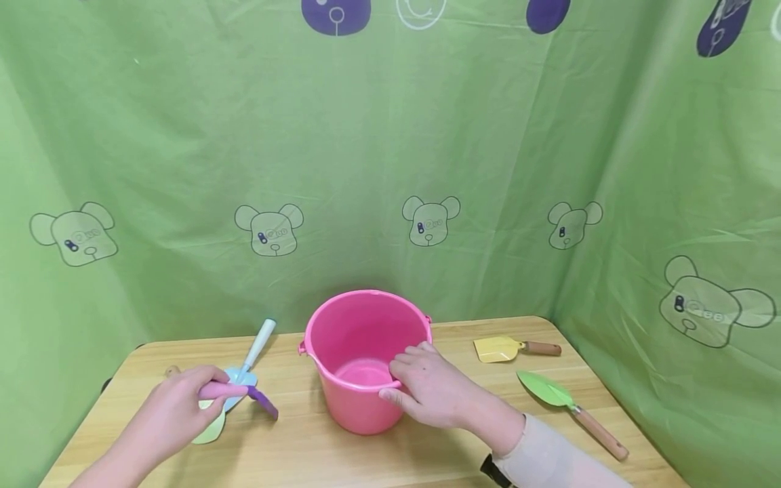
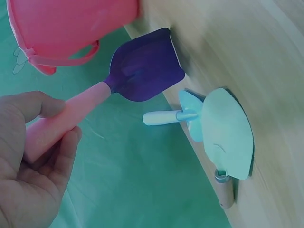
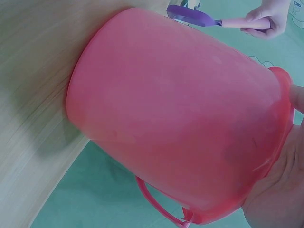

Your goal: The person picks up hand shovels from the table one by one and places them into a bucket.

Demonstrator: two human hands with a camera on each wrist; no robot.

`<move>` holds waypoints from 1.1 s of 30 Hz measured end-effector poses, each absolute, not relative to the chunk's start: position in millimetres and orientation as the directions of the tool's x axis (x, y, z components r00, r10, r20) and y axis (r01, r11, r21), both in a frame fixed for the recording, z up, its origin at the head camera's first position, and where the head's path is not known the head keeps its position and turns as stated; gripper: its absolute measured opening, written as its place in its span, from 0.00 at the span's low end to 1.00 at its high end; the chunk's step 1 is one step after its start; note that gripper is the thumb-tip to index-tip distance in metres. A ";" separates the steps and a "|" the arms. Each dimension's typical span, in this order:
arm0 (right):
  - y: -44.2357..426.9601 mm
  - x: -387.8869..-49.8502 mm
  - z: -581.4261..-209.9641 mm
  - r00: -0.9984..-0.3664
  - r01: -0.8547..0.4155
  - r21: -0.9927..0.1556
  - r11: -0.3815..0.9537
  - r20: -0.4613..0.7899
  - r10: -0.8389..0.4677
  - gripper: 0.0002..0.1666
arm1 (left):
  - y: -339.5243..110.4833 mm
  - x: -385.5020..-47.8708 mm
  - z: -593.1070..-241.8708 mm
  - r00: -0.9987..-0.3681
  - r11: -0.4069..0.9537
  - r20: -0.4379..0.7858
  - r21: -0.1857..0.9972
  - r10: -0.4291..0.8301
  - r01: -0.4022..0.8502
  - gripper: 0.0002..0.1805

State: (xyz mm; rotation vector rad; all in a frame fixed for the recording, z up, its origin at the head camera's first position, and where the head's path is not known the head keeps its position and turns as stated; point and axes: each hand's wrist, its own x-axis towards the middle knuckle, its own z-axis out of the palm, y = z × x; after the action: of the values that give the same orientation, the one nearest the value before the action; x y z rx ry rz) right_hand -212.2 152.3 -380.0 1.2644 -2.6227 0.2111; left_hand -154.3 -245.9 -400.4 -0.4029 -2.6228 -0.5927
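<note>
The left hand (image 1: 177, 410) grips a purple shovel (image 1: 264, 402) by its handle, above the table (image 1: 293, 457). Its long axis points rightward, blade tipped down, toward the pink bucket (image 1: 360, 410) (blade and bucket apart). The right hand (image 1: 434, 388) grips the bucket's near-right rim.

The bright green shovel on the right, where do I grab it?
I'd grab the wooden handle, coming from the near right side. The shovel lies on the table with that end towards you, and its leaf-shaped green blade points away to the far left. The handle is long and slim, so fingers should wrap round it easily.
</note>
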 end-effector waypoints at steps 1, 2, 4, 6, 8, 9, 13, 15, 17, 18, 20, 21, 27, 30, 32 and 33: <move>152.3 -212.1 -380.0 -0.605 -0.784 -0.032 0.620 0.259 -0.753 0.23 | -245.2 -155.1 -399.9 -0.867 0.866 0.464 0.341 0.183 0.366 0.15; 152.2 -212.1 -380.0 -0.606 -0.784 -0.031 0.620 0.257 -0.753 0.23 | -244.8 -155.7 -399.5 -0.865 0.865 0.468 0.342 0.182 0.367 0.15; 152.1 -212.0 -380.0 -0.607 -0.783 -0.031 0.621 0.255 -0.753 0.23 | -243.9 -156.9 -398.6 -0.865 0.867 0.470 0.341 0.178 0.364 0.15; 152.0 -211.9 -379.9 -0.609 -0.782 -0.033 0.622 0.253 -0.752 0.23 | -243.0 -158.3 -397.3 -0.866 0.868 0.469 0.342 0.173 0.359 0.15; 151.9 -211.9 -379.7 -0.609 -0.782 -0.035 0.622 0.252 -0.752 0.23 | -242.3 -159.9 -396.2 -0.871 0.867 0.462 0.351 0.169 0.354 0.14; 151.9 -211.8 -379.7 -0.610 -0.781 -0.036 0.623 0.253 -0.751 0.23 | -241.9 -160.7 -395.6 -0.872 0.868 0.459 0.350 0.168 0.352 0.14; 151.8 -211.8 -379.8 -0.609 -0.782 -0.033 0.623 0.252 -0.752 0.23 | -240.1 -163.5 -393.9 -0.878 0.863 0.448 0.363 0.170 0.352 0.13; 151.8 -211.8 -380.0 -0.609 -0.782 -0.031 0.623 0.252 -0.752 0.23 | -238.6 -164.8 -392.9 -0.881 0.859 0.442 0.372 0.171 0.353 0.13; 151.8 -211.8 -380.2 -0.608 -0.782 -0.030 0.622 0.252 -0.752 0.23 | -236.8 -166.2 -391.8 -0.889 0.846 0.424 0.399 0.171 0.353 0.13; 151.8 -211.8 -380.3 -0.609 -0.782 -0.031 0.623 0.253 -0.752 0.23 | -235.8 -166.9 -391.0 -0.892 0.843 0.418 0.407 0.171 0.352 0.14; 151.8 -211.9 -380.4 -0.609 -0.782 -0.032 0.623 0.253 -0.751 0.23 | -233.9 -168.4 -389.5 -0.898 0.841 0.406 0.416 0.167 0.345 0.14; 151.9 -211.9 -380.5 -0.610 -0.781 -0.032 0.624 0.253 -0.751 0.23 | -233.1 -169.1 -388.8 -0.903 0.842 0.397 0.421 0.163 0.338 0.13; 152.0 -211.7 -380.0 -0.611 -0.780 -0.034 0.624 0.253 -0.750 0.24 | -229.4 -173.9 -385.7 -0.921 0.858 0.368 0.425 0.127 0.289 0.12; 152.2 -211.6 -379.8 -0.609 -0.782 -0.033 0.623 0.254 -0.751 0.24 | -227.5 -176.1 -385.1 -0.925 0.849 0.361 0.448 0.115 0.280 0.12; 152.2 -211.7 -379.9 -0.607 -0.783 -0.031 0.622 0.256 -0.752 0.24 | -226.0 -177.6 -385.5 -0.927 0.840 0.358 0.466 0.109 0.279 0.12; 152.1 -211.9 -380.0 -0.606 -0.783 -0.030 0.621 0.257 -0.753 0.24 | -225.2 -178.4 -385.8 -0.927 0.834 0.358 0.475 0.109 0.281 0.13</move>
State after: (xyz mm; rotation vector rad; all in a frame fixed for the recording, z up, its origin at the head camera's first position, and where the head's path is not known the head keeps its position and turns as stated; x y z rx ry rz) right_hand -211.9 152.1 -380.0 1.2629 -2.6257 0.2048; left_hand -178.4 -225.2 -385.8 -0.2947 -2.6972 -0.7680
